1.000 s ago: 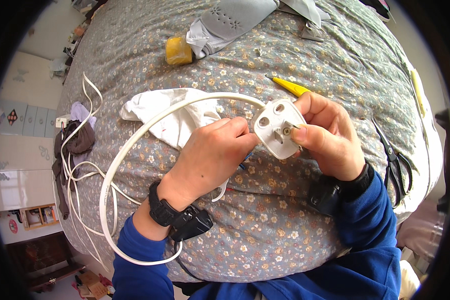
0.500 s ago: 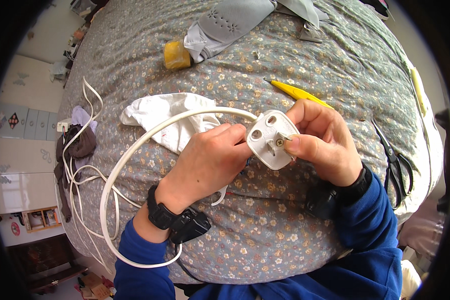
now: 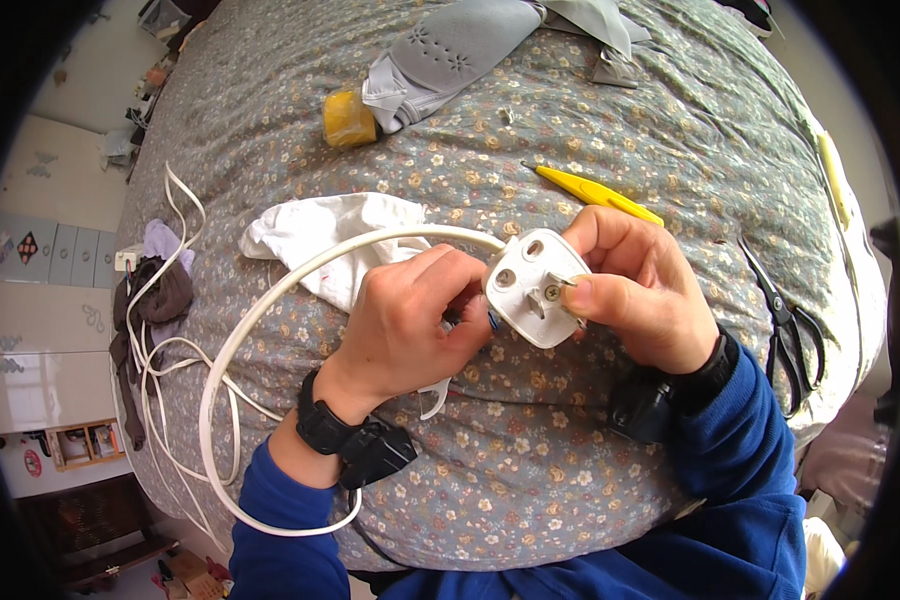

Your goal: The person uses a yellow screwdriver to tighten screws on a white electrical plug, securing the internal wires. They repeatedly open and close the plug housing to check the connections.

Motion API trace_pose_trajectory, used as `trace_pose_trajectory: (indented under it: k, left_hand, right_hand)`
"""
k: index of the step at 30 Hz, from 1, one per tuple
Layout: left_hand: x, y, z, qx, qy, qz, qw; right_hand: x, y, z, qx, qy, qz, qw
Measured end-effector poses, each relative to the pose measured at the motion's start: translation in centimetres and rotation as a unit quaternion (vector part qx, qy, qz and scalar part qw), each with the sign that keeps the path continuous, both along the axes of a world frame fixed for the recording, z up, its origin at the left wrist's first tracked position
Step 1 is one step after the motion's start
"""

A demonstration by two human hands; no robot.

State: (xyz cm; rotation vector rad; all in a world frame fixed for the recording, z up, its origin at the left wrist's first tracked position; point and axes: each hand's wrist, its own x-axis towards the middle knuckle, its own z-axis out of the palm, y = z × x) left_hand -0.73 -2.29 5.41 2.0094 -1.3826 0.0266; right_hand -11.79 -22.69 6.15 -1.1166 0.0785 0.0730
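My right hand [image 3: 642,290] grips a white plug [image 3: 515,305] by its right edge, thumb on the face beside the metal pins and a screw. The face is turned up toward me and has two round holes. From its top left corner a thick white cord [image 3: 300,272] loops left and down past my left forearm. My left hand [image 3: 410,320] is closed just left of the plug, its fingers pinched together. A small dark blue bit shows at its fingertips, and a white curved piece [image 3: 434,399] juts out below the hand; most of what it holds is hidden.
A white cloth [image 3: 320,235] lies behind my left hand on the flowered bedspread [image 3: 530,470]. Beyond are a yellow tape roll [image 3: 350,120] and grey fabric [image 3: 460,50]. A yellow pointed tool [image 3: 595,193] and black scissors [image 3: 792,325] lie right; tangled white cord [image 3: 160,390] lies left.
My left hand has drawn slightly left, opening a small gap to the plug and showing the blue bit. The plug has shifted a little left and down in my right hand.
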Motion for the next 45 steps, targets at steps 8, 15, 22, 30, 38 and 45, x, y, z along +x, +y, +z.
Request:
trace_pose_trajectory:
  k: [8,15,22,30,38,45]
  left_hand:
    - [-0.4,0.9,0.2,-0.144,0.108,0.005,0.984]
    - [-1.8,2.0,1.5,-0.221,0.172,0.026,0.960]
    - [-1.6,1.7,1.7,-0.207,0.127,0.029,0.970]
    - [-2.7,1.2,1.5,-0.260,0.326,0.005,0.909]
    - [-2.0,1.5,1.3,-0.211,0.240,0.033,0.947]
    - [-2.4,1.4,1.5,-0.176,0.240,0.066,0.952]
  right_hand:
    - [0.0,-0.1,-0.1,-0.025,0.004,-0.013,1.000]
    - [0.0,0.2,-0.1,-0.061,0.008,-0.016,0.998]
    - [0.0,0.4,0.1,-0.069,0.017,-0.013,0.997]
    - [0.0,0.5,0.5,-0.077,0.021,-0.014,0.997]
    - [0.0,0.6,0.8,-0.105,0.032,-0.017,0.994]
    - [-0.1,0.7,0.9,-0.116,0.046,-0.014,0.992]
